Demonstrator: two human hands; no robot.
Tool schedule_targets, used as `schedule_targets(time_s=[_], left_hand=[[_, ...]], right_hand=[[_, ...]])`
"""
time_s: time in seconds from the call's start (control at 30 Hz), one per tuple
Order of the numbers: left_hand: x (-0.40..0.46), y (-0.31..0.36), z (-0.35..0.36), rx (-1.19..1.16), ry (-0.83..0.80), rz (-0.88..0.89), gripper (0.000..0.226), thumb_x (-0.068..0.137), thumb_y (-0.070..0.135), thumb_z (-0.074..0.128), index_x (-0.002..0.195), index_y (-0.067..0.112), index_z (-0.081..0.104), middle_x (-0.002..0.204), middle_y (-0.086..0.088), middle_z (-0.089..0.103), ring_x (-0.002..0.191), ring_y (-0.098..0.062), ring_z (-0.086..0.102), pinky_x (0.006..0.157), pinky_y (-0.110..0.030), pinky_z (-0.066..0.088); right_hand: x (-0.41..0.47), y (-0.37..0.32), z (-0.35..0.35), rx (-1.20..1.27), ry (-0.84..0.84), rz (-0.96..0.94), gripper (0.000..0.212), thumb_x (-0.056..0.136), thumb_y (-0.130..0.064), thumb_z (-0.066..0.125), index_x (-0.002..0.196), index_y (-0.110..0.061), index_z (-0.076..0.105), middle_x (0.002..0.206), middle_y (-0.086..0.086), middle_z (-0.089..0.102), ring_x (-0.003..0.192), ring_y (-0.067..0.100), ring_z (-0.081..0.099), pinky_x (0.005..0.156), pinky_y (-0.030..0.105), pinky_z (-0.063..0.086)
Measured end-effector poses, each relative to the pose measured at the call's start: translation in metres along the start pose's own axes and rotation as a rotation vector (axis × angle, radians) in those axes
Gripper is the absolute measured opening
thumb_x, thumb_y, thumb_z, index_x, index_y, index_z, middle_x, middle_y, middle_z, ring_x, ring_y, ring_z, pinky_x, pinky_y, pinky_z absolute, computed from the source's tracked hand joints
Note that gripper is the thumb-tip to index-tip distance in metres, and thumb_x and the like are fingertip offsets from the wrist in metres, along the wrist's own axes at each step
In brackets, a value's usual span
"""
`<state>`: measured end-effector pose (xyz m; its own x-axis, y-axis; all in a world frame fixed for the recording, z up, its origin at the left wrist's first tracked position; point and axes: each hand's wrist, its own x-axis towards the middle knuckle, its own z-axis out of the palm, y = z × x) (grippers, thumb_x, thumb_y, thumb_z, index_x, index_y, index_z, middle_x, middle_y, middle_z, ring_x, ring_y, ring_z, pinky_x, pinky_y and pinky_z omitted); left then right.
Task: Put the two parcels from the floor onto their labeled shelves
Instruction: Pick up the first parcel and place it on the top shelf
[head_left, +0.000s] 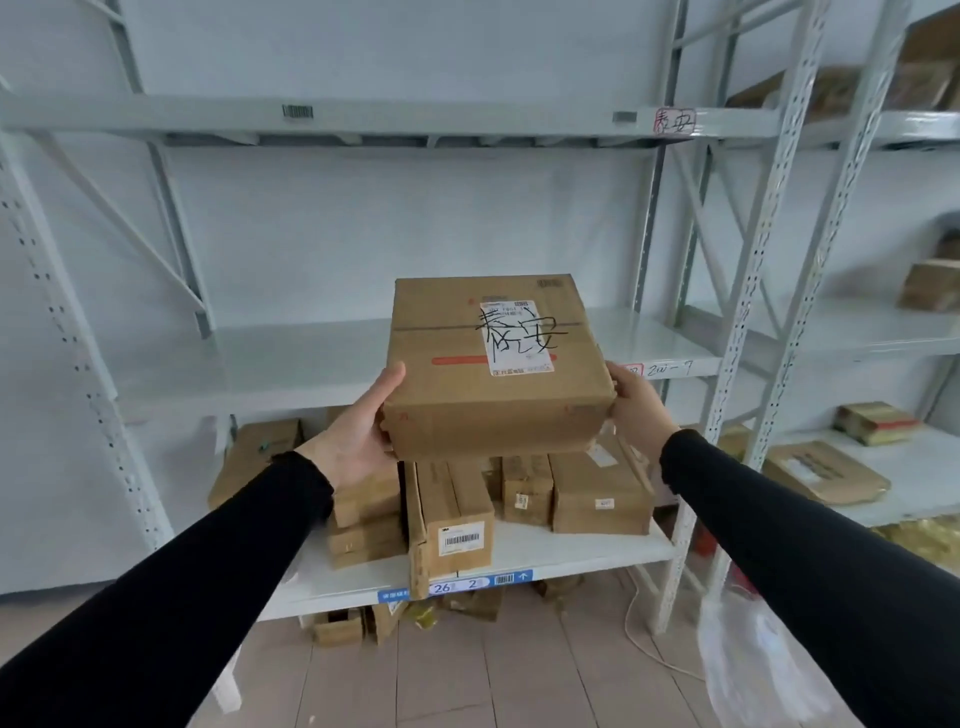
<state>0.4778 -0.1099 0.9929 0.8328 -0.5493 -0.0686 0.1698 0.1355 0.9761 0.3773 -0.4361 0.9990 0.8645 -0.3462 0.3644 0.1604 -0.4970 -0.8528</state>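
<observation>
Standing across the whole view, a grey metal shelving rack (363, 124) carries a handwritten paper label (674, 122) on its upper beam, at the right end. Its middle shelf (234, 358) is bare at the left, and smaller cartons (597, 488) crowd the lower shelf (571, 551). A cardboard parcel (493, 374), handwritten characters on its white shipping label (517, 338), is held in the air before the middle shelf, between both hands. The left hand (358, 431) grips its near left corner, thumb lying on the top face. The right hand (636, 397) clasps the right edge, fingers wrapped round the side. Black sleeves (182, 597) cover both forearms.
</observation>
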Motion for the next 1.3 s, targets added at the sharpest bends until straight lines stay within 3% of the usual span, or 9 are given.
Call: schedule_targets(time_s=[0.1, 0.17, 0.3, 0.37, 0.5, 0.6, 0.73, 0.83, 1.3], left_hand=[[0.03, 0.021, 0.003, -0.051, 0.036, 0.044, 0.056, 0.087, 0.062, 0.072, 0.138, 0.039, 0.065, 0.145, -0.007, 0.067, 0.135, -0.033, 0.059, 0.114, -0.059, 0.047], [0.054, 0.039, 0.006, -0.123, 0.092, 0.105, 0.063, 0.08, 0.058, 0.079, 0.137, 0.036, 0.068, 0.149, -0.009, 0.065, 0.137, -0.035, 0.058, 0.111, -0.062, 0.049], [0.089, 0.083, 0.023, -0.186, 0.099, 0.254, 0.056, 0.09, 0.046, 0.068, 0.143, 0.026, 0.062, 0.148, -0.012, 0.066, 0.139, -0.038, 0.059, 0.106, -0.065, 0.052], [0.102, 0.108, 0.033, -0.193, 0.076, 0.326, 0.055, 0.093, 0.043, 0.065, 0.145, 0.025, 0.06, 0.145, -0.01, 0.068, 0.136, -0.037, 0.061, 0.099, -0.062, 0.055], [0.121, 0.166, 0.055, -0.237, 0.034, 0.413, 0.053, 0.092, 0.042, 0.065, 0.143, 0.024, 0.061, 0.138, -0.006, 0.073, 0.12, -0.033, 0.071, 0.077, -0.052, 0.065], [0.132, 0.203, 0.074, -0.243, 0.007, 0.434, 0.033, 0.093, 0.044, 0.064, 0.122, 0.027, 0.069, 0.117, -0.002, 0.081, 0.112, -0.032, 0.073, 0.085, -0.057, 0.063], [0.157, 0.244, 0.096, -0.25, -0.016, 0.474, 0.021, 0.093, 0.044, 0.065, 0.106, 0.03, 0.073, 0.106, 0.002, 0.082, 0.109, -0.03, 0.075, 0.099, -0.066, 0.055], [0.182, 0.268, 0.111, -0.231, -0.016, 0.498, 0.025, 0.09, 0.045, 0.067, 0.109, 0.03, 0.073, 0.111, 0.001, 0.081, 0.117, -0.031, 0.074, 0.095, -0.065, 0.057], [0.315, 0.37, 0.191, -0.143, 0.006, 0.608, 0.032, 0.074, 0.047, 0.076, 0.101, 0.03, 0.076, 0.129, -0.001, 0.079, 0.116, -0.027, 0.076, 0.1, -0.063, 0.055]], right_hand=[[0.035, -0.005, -0.004, 0.0, 0.04, -0.038, 0.054, 0.094, 0.013, 0.037, 0.12, -0.026, 0.063, 0.102, -0.008, 0.07, 0.084, -0.011, 0.066, 0.065, 0.009, 0.052], [0.06, -0.009, -0.009, -0.027, 0.067, -0.059, 0.056, 0.094, 0.01, 0.037, 0.123, -0.029, 0.064, 0.105, -0.006, 0.072, 0.092, 0.001, 0.069, 0.069, 0.019, 0.054], [0.103, -0.031, -0.025, -0.032, 0.119, -0.095, 0.053, 0.093, 0.01, 0.036, 0.123, -0.024, 0.064, 0.098, -0.004, 0.073, 0.089, 0.016, 0.066, 0.077, 0.037, 0.056], [0.121, -0.046, -0.039, -0.08, 0.175, -0.136, 0.056, 0.092, 0.007, 0.037, 0.106, -0.037, 0.068, 0.092, -0.001, 0.072, 0.085, 0.017, 0.063, 0.078, 0.046, 0.054], [0.152, -0.073, -0.072, -0.259, 0.283, -0.178, 0.047, 0.093, -0.001, 0.042, 0.092, -0.043, 0.063, 0.09, -0.015, 0.066, 0.081, 0.011, 0.062, 0.077, 0.034, 0.05], [0.171, -0.089, -0.092, -0.365, 0.278, -0.191, 0.035, 0.095, -0.002, 0.041, 0.114, -0.021, 0.063, 0.106, -0.004, 0.066, 0.072, 0.003, 0.054, 0.071, 0.026, 0.042], [0.204, -0.102, -0.119, -0.488, 0.311, -0.199, 0.034, 0.098, -0.011, 0.044, 0.127, -0.019, 0.059, 0.118, 0.0, 0.061, 0.086, 0.014, 0.058, 0.079, 0.03, 0.043], [0.233, -0.109, -0.138, -0.53, 0.33, -0.209, 0.04, 0.098, -0.011, 0.044, 0.135, -0.021, 0.057, 0.12, 0.0, 0.06, 0.101, 0.019, 0.058, 0.084, 0.031, 0.045], [0.394, -0.102, -0.236, -0.722, 0.387, -0.325, 0.038, 0.096, -0.014, 0.047, 0.132, -0.019, 0.057, 0.124, 0.002, 0.063, 0.107, 0.024, 0.061, 0.092, 0.04, 0.051]])
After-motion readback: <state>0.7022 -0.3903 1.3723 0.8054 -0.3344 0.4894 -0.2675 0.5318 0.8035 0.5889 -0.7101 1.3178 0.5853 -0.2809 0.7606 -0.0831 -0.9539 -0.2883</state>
